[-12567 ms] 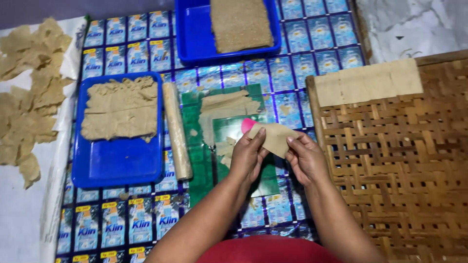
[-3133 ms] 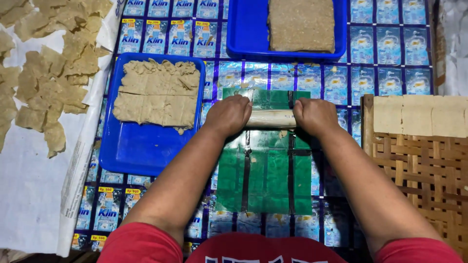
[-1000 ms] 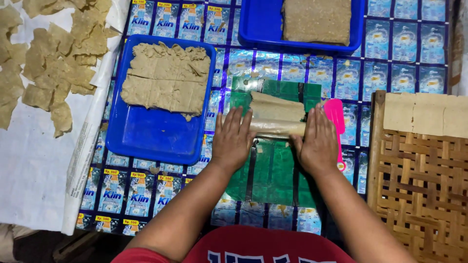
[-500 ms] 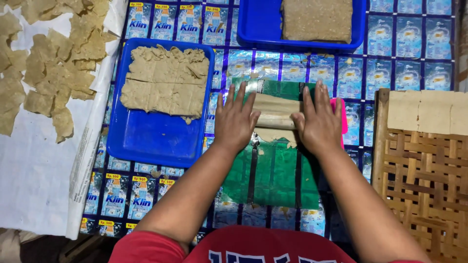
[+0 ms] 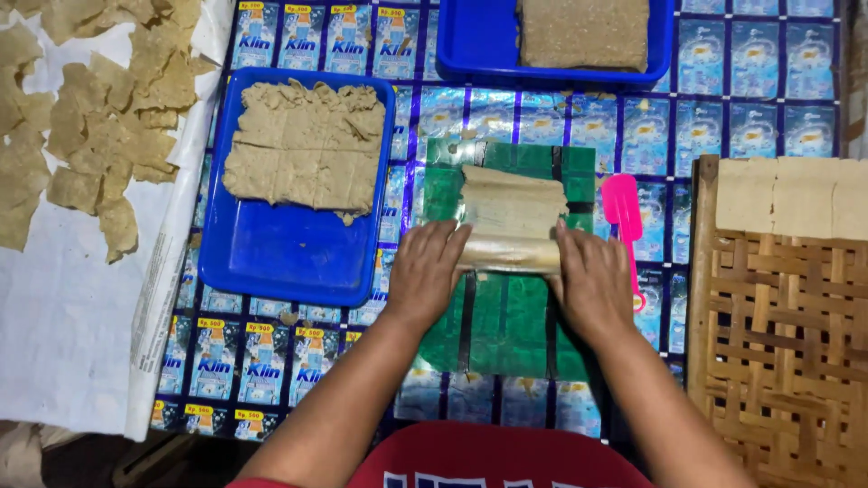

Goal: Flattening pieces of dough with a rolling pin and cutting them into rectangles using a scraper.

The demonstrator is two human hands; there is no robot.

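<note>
My left hand (image 5: 425, 276) and right hand (image 5: 592, 280) are pressing flat, fingers spread, on the ends of a pale rolling pin (image 5: 508, 255); neither grip is closing round it. The pin is lying crosswise on a green plastic sheet (image 5: 506, 316), a thin beige dough sheet (image 5: 511, 203) wrapping over it. A pink spatula (image 5: 624, 212) is lying just beside my right hand. Sachet packaging (image 5: 298, 36), blue and silver rectangles in rows, is covering the table. To the left, a blue tray (image 5: 271, 262) is holding scored dough; a second blue tray (image 5: 470, 45) is sitting above. A woven bamboo rack (image 5: 787, 361) is carrying pale squares at the right.
</note>
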